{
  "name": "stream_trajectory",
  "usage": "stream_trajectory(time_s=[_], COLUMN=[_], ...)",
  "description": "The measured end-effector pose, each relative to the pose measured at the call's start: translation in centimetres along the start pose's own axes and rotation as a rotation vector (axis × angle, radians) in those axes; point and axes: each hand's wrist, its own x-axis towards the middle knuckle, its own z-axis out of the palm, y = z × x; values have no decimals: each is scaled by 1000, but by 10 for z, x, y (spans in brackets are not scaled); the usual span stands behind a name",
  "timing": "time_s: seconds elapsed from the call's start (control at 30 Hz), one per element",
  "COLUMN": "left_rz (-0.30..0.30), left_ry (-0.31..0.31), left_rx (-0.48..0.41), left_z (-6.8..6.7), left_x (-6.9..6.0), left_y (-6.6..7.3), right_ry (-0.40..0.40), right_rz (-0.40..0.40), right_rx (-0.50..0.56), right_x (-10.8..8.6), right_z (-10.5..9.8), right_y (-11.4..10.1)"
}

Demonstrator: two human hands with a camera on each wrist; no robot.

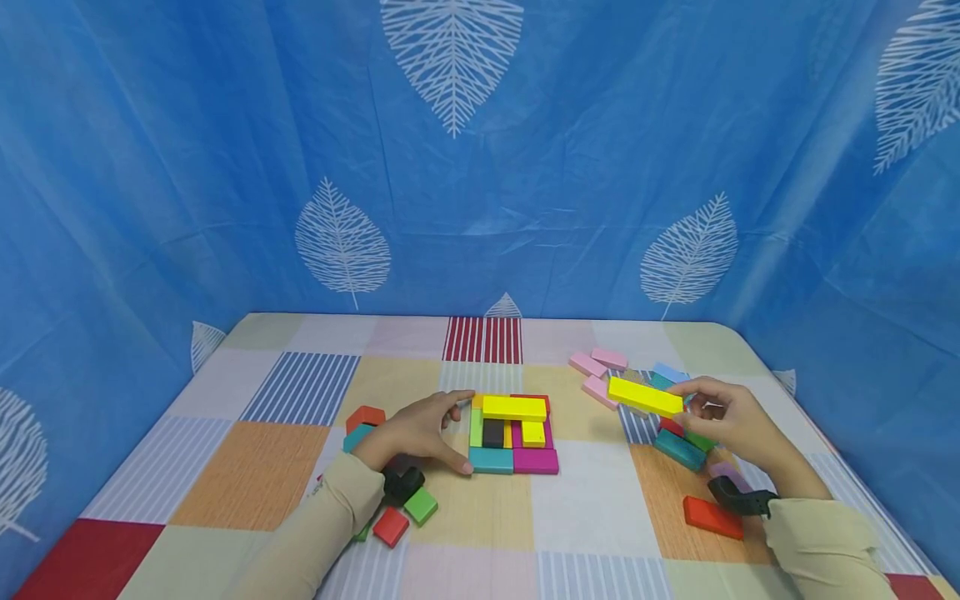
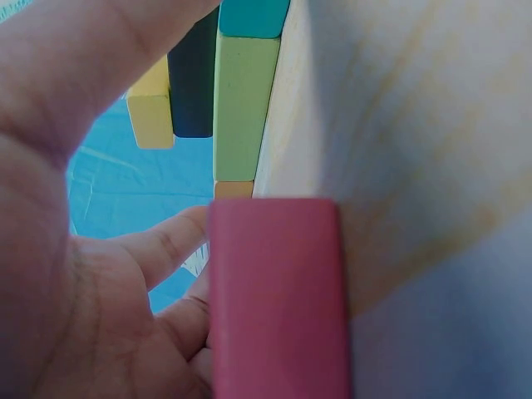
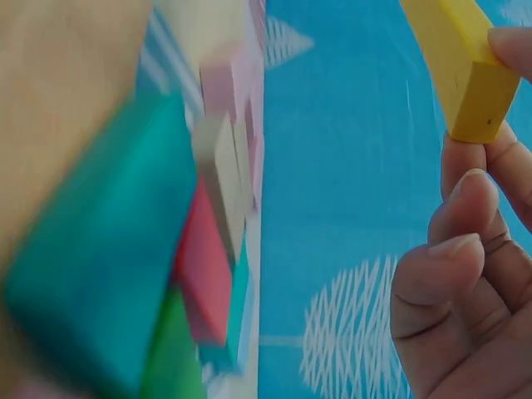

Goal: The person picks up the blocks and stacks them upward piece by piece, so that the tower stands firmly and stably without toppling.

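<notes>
The right hand [image 1: 738, 421] pinches one end of a yellow block [image 1: 645, 397], held above the blocks at the right; the right wrist view shows the same yellow block [image 3: 470, 75] between thumb and fingers. The left hand [image 1: 427, 429] rests at the left side of a square arrangement of blocks, thumb by the teal block [image 1: 491, 460] and index finger at the far left corner, nothing held. On that arrangement lies another yellow block [image 1: 514, 407], with a black block [image 1: 492, 433] and a smaller yellow end [image 1: 533, 433] in front of it. A magenta block [image 1: 536, 461] forms the near right corner.
Loose blocks lie at the right, among them pink [image 1: 587, 364], teal [image 1: 679, 450] and red [image 1: 712, 517] ones. Near the left forearm are green [image 1: 421, 506], red [image 1: 391, 527] and orange [image 1: 366, 417] blocks. A blue curtain [image 1: 510, 208] hangs behind the table.
</notes>
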Motion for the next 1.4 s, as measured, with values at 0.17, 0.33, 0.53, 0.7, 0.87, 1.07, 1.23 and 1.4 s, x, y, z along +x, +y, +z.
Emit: stream_trajectory(time_s=[0.17,0.33,0.53,0.7,0.87,1.07,1.23,1.4], left_rz=[-9,-4,-13,-20,-28,-19,-21,-23], left_ry=[2,0,2,6,6,4,3,2], left_rx=[8,5,-2,-5,1,13,24,26], left_z=[1,2,3,4,4,2,2,1], left_x=[1,2,3,3,2,2,2,2], left_y=[0,-1,-1,-1,-1,-2,-1,0], right_ry=[-60,-115,-170,-202,-242,-281,-291,-277], right_rz=[-65,-143,-96,-75,-74,-123,-132,-137], right_rx=[24,63,68,77,75,68,43,11], right_x=[7,12,19,26,33,39,43,44], right_z=[20,38,57,71,87,104,114,120], right_y=[-15,-25,-36,-44,-51,-55,-58,-61])
